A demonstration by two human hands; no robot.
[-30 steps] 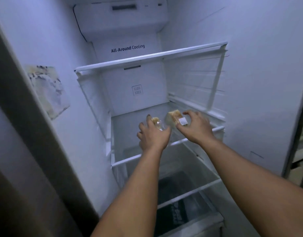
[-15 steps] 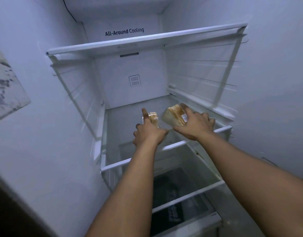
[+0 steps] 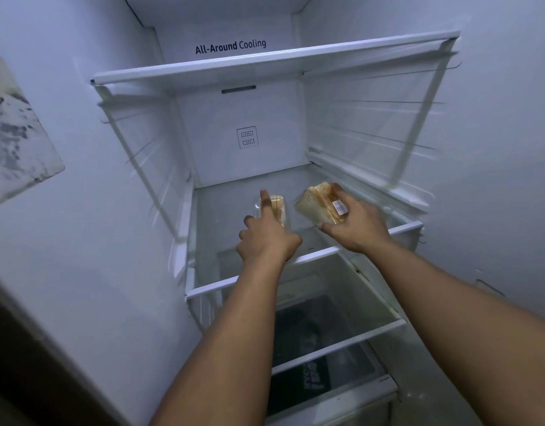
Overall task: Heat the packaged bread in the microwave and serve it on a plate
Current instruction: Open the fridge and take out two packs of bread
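inside, we reach both arms into the fridge [image 3: 80, 149], onto its middle glass shelf [image 3: 305, 256]. two packs of bread are there. our right hand [image 3: 354, 224] holds the right pack [image 3: 318, 206] tilted just above the shelf, thumb under its near corner and fingers curled over the far side beside a small white label [image 3: 340, 207]. our left hand [image 3: 266, 236] is at the left pack [image 3: 278, 207], which stands upright on the shelf; the index finger lies straight along its left face, the other fingers are curled, and we cannot tell whether they grip it.

half a second ago the right pack sat lower and closer to the left one; now it is raised and further apart, and our view has moved in a little.

the packs are clear, crinkly film around pale, wedge-like slices with browned edges. the shelves are clear glass with white plastic rims; the walls are smooth white.
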